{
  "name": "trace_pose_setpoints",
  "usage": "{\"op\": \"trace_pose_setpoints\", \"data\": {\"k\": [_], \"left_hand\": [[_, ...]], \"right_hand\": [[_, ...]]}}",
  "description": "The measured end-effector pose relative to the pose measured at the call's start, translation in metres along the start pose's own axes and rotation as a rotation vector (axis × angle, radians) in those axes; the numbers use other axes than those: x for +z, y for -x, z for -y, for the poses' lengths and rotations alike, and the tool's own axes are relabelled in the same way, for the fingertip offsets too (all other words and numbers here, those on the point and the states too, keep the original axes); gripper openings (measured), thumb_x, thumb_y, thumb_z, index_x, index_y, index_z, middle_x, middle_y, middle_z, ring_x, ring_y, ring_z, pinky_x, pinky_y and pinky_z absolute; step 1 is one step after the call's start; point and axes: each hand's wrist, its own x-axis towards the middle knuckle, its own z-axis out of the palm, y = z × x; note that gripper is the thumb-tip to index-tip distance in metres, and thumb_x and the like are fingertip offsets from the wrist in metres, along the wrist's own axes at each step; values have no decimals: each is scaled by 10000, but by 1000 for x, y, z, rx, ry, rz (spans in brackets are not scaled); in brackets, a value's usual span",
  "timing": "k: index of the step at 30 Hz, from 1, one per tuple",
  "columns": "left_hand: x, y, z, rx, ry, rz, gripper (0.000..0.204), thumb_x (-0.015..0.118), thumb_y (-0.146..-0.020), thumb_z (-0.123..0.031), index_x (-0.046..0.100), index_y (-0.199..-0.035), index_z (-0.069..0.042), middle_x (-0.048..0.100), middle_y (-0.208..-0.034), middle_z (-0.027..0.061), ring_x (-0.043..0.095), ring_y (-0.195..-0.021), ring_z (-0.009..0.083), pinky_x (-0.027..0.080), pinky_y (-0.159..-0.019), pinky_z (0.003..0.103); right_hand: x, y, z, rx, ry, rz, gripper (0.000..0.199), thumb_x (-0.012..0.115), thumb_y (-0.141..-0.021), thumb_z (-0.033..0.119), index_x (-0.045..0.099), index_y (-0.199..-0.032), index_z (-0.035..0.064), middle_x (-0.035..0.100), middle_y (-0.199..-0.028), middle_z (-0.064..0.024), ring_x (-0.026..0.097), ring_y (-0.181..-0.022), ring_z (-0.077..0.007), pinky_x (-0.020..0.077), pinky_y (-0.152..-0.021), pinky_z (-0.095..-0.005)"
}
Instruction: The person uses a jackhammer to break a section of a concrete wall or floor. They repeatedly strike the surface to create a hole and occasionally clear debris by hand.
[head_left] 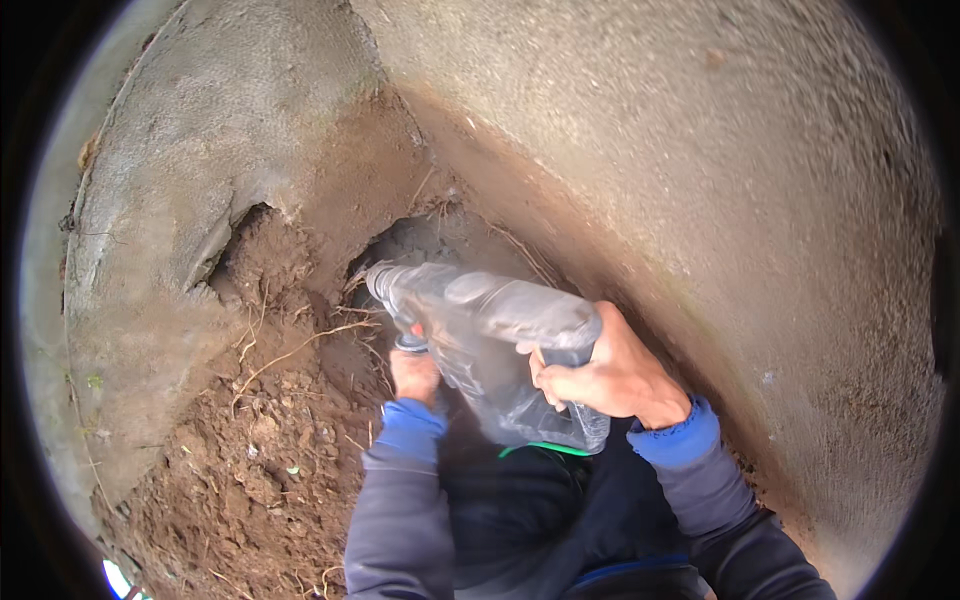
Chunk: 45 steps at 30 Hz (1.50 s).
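Wall (720, 150) close on 1 side, loose soil (240, 430) on the other, a power tool (490, 330) between.
From where I stand, the right hand (620, 370) has little room beside the wall's base; the soil side is more open, up to cracked concrete (170, 280). Both forearms reach in, the right hand wrapped around the rear handle (570, 356), the left hand (415, 376) closed at a dark side handle (410, 343), fingers mostly hidden. The tool, in crinkled, dusty clear plastic, points its front end at the ragged hole (415, 240); a green strip (560, 448) edges its base.
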Motion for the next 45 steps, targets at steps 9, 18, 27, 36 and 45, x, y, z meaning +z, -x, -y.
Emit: {"op": "trace_pose_setpoints", "data": {"k": [9, 18, 27, 36, 45], "left_hand": [[24, -26, 35, 270, -60, -253, 324, 601, -986, -279, 698, -967, 30, 689, -859, 71, 627, -701, 191, 532, -656, 357], [29, -63, 64, 341, 241, -295, 331, 660, -944, -266, 710, -918, 60, 705, -844, 79, 642, -701, 193, 545, -663, 360], [-11, -77, 102, 282, -207, -263, 73, 690, -891, -54, 695, -872, 16, 722, -822, 78, 658, -706, 153, 529, -600, 347], [-20, -72, 160, 287, -48, -466, 304, 594, -882, 39, 669, -1175, 12, 683, -928, 67, 645, -802, 182, 536, -737, 360], [-32, -38, 158, -14, -98, -363, 193, 647, -868, -226, 720, -956, -71, 678, -921, 92, 648, -787, 244, 519, -635, 408]], "right_hand": [[22, -33, 27, -77, 359, -164, 351, 747, -809, 66, 712, -1144, -34, 761, -936, -133, 658, -844, -110, 542, -791, -314], [14, -57, 26, -131, 543, -217, 258, 716, -787, 73, 718, -1018, -43, 761, -872, -113, 673, -809, -117, 547, -761, -330], [19, -93, -22, -88, 548, -194, 282, 729, -756, 83, 723, -1011, -36, 760, -897, -170, 731, -809, -213, 564, -746, -350], [18, -66, -88, -109, 436, -198, 279, 755, -756, 114, 711, -1002, -12, 735, -931, -235, 745, -916, -336, 566, -782, -406], [22, 20, -105, -217, 322, -293, 315, 768, -764, 105, 693, -1042, -23, 745, -927, -199, 752, -866, -267, 564, -762, -387]]}}
